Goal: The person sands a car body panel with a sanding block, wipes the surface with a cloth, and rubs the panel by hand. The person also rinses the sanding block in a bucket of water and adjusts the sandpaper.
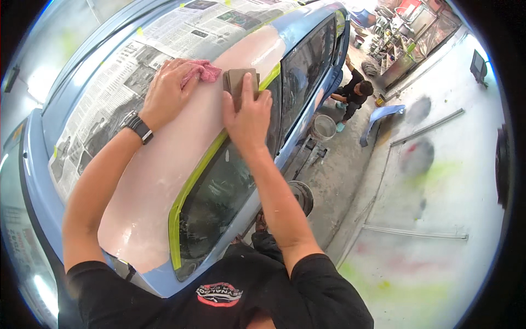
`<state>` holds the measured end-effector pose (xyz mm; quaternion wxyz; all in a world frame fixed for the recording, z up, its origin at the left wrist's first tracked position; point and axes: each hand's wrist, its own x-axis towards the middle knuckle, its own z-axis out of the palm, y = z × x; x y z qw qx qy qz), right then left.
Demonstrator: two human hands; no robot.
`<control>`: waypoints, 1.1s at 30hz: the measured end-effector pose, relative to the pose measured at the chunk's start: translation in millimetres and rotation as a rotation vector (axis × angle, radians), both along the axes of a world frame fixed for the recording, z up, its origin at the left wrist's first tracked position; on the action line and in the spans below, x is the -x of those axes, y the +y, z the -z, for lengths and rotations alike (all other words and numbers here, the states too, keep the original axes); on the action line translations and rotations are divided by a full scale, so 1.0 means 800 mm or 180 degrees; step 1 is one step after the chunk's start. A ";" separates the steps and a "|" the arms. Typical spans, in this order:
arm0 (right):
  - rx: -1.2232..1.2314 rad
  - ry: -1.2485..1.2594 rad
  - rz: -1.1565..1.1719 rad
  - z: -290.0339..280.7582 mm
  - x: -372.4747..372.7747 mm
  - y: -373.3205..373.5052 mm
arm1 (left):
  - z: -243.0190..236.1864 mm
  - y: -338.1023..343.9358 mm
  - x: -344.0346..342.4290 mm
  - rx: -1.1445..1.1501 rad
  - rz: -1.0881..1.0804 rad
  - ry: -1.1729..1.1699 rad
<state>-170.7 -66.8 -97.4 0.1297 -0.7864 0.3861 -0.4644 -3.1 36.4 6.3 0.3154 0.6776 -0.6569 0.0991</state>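
My left hand [169, 93], with a watch [137, 127] on its wrist, is closed on a crumpled pink cloth [204, 70] against the car's roof edge. Just to the right, my right hand [249, 118] presses a grey-brown sanding block [235, 82] flat on the same surface, fingers laid over it. Beneath both hands is a wet-looking, pale pink coated panel [181, 156] on the blue car. Yellow-green masking tape [174, 233] runs between that panel and the dark side window [213, 192].
Newspaper sheets [109, 104] cover the roof to the left. Beside the car stand a bucket [323, 127] and a second bucket [308, 198]. A co-worker [356, 93] crouches farther along the car. A blue body part [378, 115] leans by the paint-marked white wall [438, 192].
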 end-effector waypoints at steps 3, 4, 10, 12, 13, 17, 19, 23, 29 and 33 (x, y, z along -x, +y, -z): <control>0.0304 0.0005 0.0181 -0.018 0.016 -0.085 | 0.006 -0.009 0.005 0.0100 0.0134 0.0071; 0.0236 0.0056 0.0383 -0.024 0.019 -0.143 | 0.006 -0.015 0.008 0.0154 0.0197 0.0118; -0.0157 0.0500 0.0663 -0.024 -0.003 -0.183 | 0.013 -0.017 0.004 0.0069 0.0112 0.0040; 0.0418 0.0392 0.0126 0.003 -0.010 -0.082 | 0.019 -0.001 -0.008 -0.0028 -0.0015 -0.0008; 0.0164 0.0329 -0.0258 0.000 0.000 -0.026 | 0.021 0.005 -0.013 0.0043 -0.0082 -0.0047; 0.0869 -0.0020 -0.0465 -0.009 0.023 -0.089 | 0.000 -0.004 0.004 0.0171 0.0018 0.0004; 0.0439 0.0280 0.0022 -0.030 0.031 -0.193 | -0.002 -0.022 0.014 0.0241 0.0131 0.0037; -0.0060 0.0432 0.0357 -0.041 0.016 -0.238 | 0.013 -0.022 0.010 0.0251 0.0180 0.0168; 0.0533 0.0231 -0.0504 -0.008 0.013 -0.035 | 0.026 0.003 -0.019 0.0537 -0.0337 0.0146; 0.0226 0.0384 -0.0125 -0.053 0.016 -0.173 | 0.006 -0.015 0.001 0.0501 -0.0006 0.0125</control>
